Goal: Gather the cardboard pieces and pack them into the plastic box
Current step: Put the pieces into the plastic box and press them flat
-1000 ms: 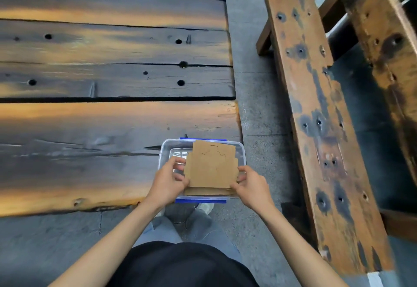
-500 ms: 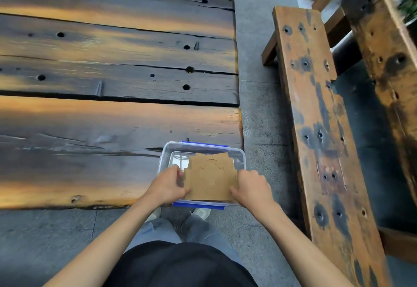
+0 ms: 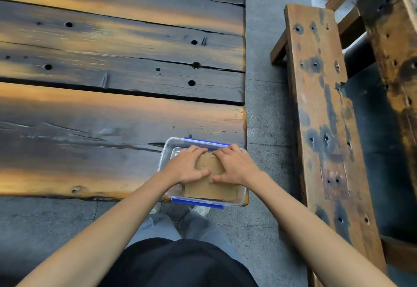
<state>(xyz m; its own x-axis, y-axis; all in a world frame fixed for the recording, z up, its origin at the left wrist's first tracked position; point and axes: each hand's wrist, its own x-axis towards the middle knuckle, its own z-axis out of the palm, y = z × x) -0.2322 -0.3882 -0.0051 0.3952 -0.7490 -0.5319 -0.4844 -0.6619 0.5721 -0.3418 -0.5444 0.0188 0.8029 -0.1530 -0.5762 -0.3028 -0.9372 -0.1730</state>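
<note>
The person is now pressing the cardboard pieces (image 3: 211, 188) down inside the plastic box (image 3: 167, 149), which is sitting at the near right corner of the wooden table (image 3: 101, 117); a second ago the stack was being held up above the rim, pinched at its two sides, and half a second ago it was tipping lower into the opening — so the pieces are going in as one bundle and the packing step is looking close to done; the left hand (image 3: 186, 166) is lying palm down on the left part of the top sheet, fingers spread flat and gripping nothing, and the right hand (image 3: 235, 166) is doing the same on the right part, both thumbs resting towards the middle; the camera is also looking further forward than before, with more of the table and the bench (image 3: 322, 117) showing

The hands are covering most of the stack, so how many pieces it is made of, and whether the far edge is lying flat on the box floor, is hard to tell; only the near strip of brown card is showing clearly; no lid is visible anywhere, just blue clips (image 3: 197, 203) on the near and far walls; no loose cardboard is showing on the table, though its left side is running out of view
</note>
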